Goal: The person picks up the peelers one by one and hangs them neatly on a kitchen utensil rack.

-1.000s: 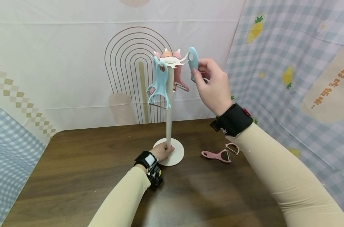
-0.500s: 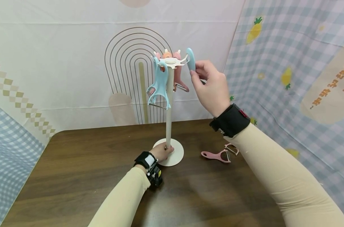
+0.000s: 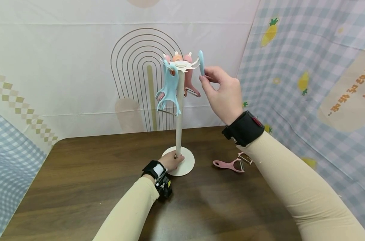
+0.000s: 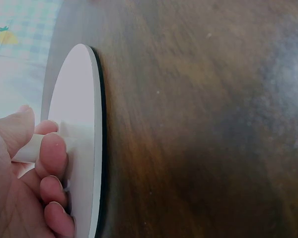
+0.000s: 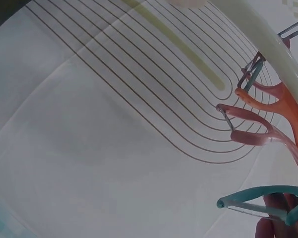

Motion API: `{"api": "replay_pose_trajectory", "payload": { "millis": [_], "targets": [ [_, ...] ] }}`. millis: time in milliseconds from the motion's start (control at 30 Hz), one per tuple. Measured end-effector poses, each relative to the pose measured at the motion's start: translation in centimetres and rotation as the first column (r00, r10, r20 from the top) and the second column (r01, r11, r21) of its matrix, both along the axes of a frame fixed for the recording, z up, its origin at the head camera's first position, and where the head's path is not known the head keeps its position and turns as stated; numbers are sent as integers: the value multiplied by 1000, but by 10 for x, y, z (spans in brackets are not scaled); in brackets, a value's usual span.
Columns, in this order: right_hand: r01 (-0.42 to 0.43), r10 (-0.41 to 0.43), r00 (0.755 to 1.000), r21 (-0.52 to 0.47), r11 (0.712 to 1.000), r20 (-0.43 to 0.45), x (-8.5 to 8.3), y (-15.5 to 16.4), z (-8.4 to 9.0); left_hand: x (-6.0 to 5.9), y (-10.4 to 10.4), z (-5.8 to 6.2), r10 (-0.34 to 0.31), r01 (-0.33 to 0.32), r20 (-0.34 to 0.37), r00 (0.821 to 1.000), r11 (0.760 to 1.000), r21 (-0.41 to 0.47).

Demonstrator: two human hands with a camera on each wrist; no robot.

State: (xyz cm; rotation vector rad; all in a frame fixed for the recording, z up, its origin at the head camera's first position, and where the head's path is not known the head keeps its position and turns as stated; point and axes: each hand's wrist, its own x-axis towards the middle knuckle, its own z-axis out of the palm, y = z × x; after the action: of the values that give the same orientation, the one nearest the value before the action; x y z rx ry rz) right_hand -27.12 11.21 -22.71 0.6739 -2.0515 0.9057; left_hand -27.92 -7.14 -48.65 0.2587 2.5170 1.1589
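Head view: right hand [image 3: 222, 92], upper centre of frame, pinches a light blue plastic peeler [image 3: 201, 62] by its smooth flat handle, seen edge-on, its top just beside one prong of the white hook crown [image 3: 184, 65] capping the rack; touching or not, cannot tell. Left hand [image 3: 171, 160] at lower centre curls fingers around the foot of the slim cream pole [image 3: 178, 120], resting on the round flat white base disc [image 3: 186, 162]. Already hanging from the crown: a second light blue Y-shaped peeler [image 3: 169, 89] in front, pink and orange ones [image 3: 189, 78] behind. A pink Y-peeler [image 3: 230, 164] with metal blade lies flat on the dark wood-grain table [image 3: 80, 180], right of the base, well apart from it. Left wrist view: fingers [image 4: 52, 158] wrapped on the pole stub, disc [image 4: 82, 124] thin with a dark edge, on glossy brown wood. Right wrist view: teal peeler head [image 5: 268, 201] with metal blade at lower right, pink [image 5: 253, 131] and orange [image 5: 275, 94] forked heads above it, matte cloth backdrop with thin arched brown lines [image 5: 139, 89].
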Motion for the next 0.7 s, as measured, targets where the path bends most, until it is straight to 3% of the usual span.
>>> {"api": "replay_pose_trajectory", "payload": {
  "millis": [233,433,700],
  "targets": [
    [27,-27,1000,58,998,-9,2,1,-3,1,0,2,-6,6,2,1000,1000,5],
    [-14,16,1000,77,997,-26,1,-2,-5,3,0,6,1,-1,11,1000,1000,7],
    [-40,41,999,100,994,-10,-1,-7,-4,6,-1,8,-24,25,-64,998,1000,16]
  ]
}}
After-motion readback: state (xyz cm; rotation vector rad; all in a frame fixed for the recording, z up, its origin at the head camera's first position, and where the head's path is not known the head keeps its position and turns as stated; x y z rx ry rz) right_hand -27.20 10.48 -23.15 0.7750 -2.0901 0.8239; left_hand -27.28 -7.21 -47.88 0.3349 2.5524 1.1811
